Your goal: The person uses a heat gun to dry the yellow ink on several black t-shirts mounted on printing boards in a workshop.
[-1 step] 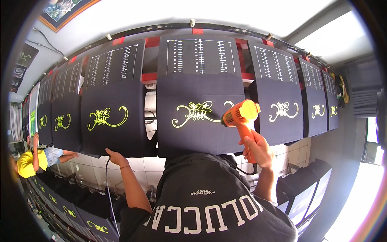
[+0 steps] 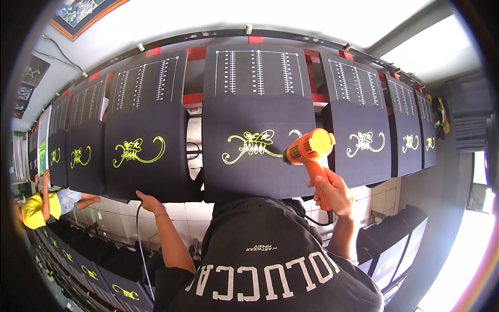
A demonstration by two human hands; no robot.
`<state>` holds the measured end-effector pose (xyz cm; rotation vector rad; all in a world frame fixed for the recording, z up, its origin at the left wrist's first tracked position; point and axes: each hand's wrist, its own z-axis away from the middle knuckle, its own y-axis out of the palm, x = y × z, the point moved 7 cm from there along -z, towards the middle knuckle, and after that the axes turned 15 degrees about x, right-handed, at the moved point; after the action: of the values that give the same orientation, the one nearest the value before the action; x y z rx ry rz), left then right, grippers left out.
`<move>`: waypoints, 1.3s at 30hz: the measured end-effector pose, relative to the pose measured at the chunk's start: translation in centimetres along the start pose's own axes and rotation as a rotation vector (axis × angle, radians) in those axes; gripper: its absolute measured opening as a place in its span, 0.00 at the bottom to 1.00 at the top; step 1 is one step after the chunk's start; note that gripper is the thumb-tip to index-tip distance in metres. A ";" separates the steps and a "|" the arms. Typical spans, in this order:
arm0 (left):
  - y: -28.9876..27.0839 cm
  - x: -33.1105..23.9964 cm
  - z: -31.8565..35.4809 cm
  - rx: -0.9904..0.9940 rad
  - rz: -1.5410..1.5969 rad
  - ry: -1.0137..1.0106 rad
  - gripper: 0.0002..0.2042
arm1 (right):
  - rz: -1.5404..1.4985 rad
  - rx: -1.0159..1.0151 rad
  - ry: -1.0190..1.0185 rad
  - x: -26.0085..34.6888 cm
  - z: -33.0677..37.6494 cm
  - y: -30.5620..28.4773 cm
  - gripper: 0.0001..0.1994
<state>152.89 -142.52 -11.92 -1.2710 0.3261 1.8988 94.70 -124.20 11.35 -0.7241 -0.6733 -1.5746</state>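
Note:
My right hand [image 2: 333, 193] is wrapped round the handle of an orange heat gun [image 2: 312, 145]. The gun's dark nozzle points left, above the right part of a neon-yellow print [image 2: 252, 145] on a black cloth [image 2: 254, 179]. That cloth covers the near part of a dark board [image 2: 257, 73] with white ruler marks. At the near edge of the neighbouring black-clad board [image 2: 148, 179] on the left is my left hand [image 2: 150, 203], fingers partly hidden. A thin cord [image 2: 139, 234] runs down beside it; whether the fingers hold the cord or the edge is unclear.
More cloth-covered boards [image 2: 359, 166] with similar prints stand in a row to both sides, on a red and black frame [image 2: 197, 54]. At far left is a person in a yellow top [image 2: 34, 213]. Another row of boards [image 2: 114, 270] lies behind me.

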 end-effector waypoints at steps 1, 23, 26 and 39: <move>0.0 0.0 0.1 0.008 0.008 0.011 0.37 | 0.005 0.013 0.002 0.1 0.0 0.2 0.19; 0.0 0.3 -0.3 0.076 0.001 -0.057 0.39 | 0.035 0.140 -0.037 2.8 -2.9 4.6 0.20; -0.4 0.8 -0.9 0.127 0.031 -0.057 0.38 | -0.013 0.163 -0.046 3.2 -3.2 5.0 0.19; -3.6 0.2 -6.0 0.121 -0.019 -0.038 0.34 | 0.110 0.048 -0.028 4.2 -5.2 5.4 0.20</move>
<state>159.46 -143.74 -14.10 -1.1528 0.4017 1.8553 99.30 -131.45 11.37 -0.7368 -0.6790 -1.4458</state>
